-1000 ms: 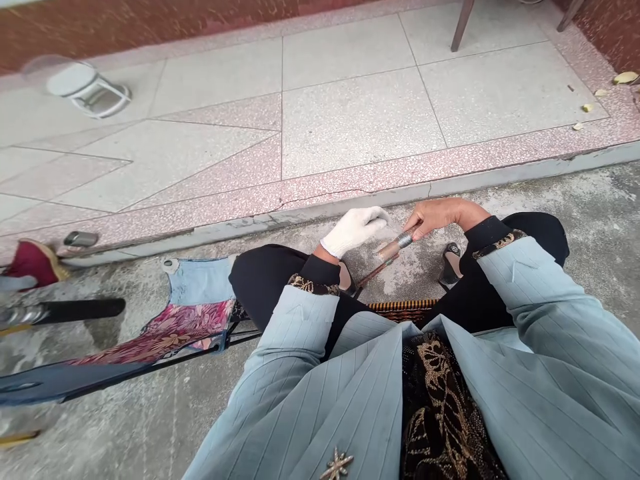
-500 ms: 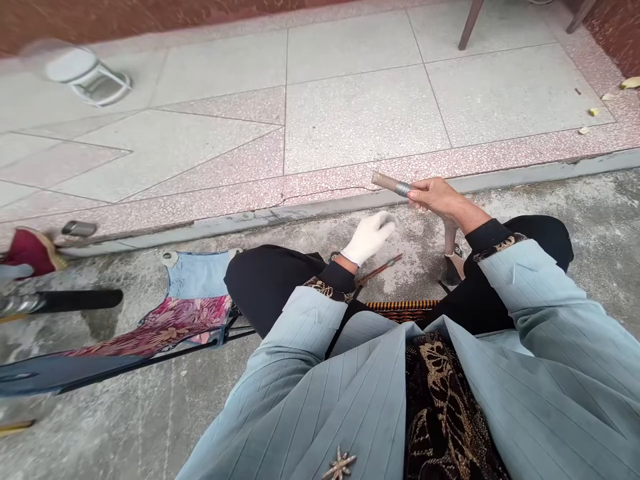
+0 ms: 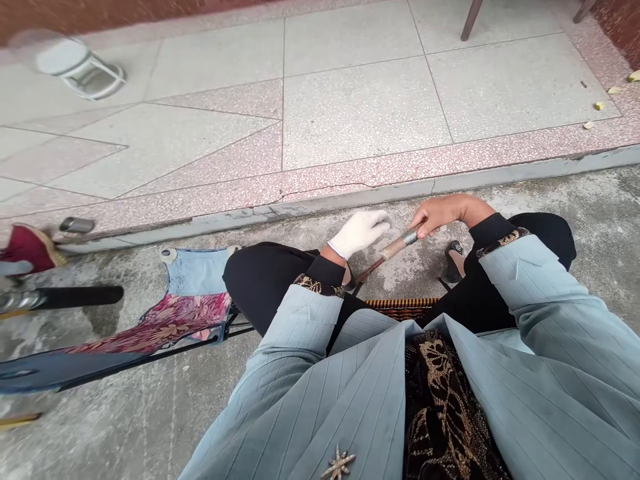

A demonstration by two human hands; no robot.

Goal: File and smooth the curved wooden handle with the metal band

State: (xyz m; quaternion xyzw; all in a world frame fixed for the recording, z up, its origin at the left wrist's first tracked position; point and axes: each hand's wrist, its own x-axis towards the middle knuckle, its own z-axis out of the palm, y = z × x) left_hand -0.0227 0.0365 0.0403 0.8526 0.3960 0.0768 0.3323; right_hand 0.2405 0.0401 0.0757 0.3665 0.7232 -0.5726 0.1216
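My right hand (image 3: 443, 212), bare, grips a short brownish tube (image 3: 395, 248) with silver wire (image 3: 411, 236) wound round its end near my fingers. The tube's free end tilts down to the left. Just left of it is my left hand (image 3: 361, 232) in a white knitted glove, its fingers curled together; what they hold, if anything, is too small to make out. Below the tube lies a thin reddish-brown stick-like thing (image 3: 369, 269) on the concrete, partly covered by the tube in this view.
A tiled step (image 3: 350, 133) with a raised edge runs across in front. To my left are a folding seat of denim and floral cloth (image 3: 195, 313), a black tube (image 3: 80, 295) and a red shoe (image 3: 30, 252). A white stool (image 3: 83, 63) stands farther back. Woven seat edging (image 3: 403, 308) shows between my legs.
My right hand has lowered and turned the tube, so its free end now points down-left instead of up-left. My left hand has shifted slightly, staying curled.
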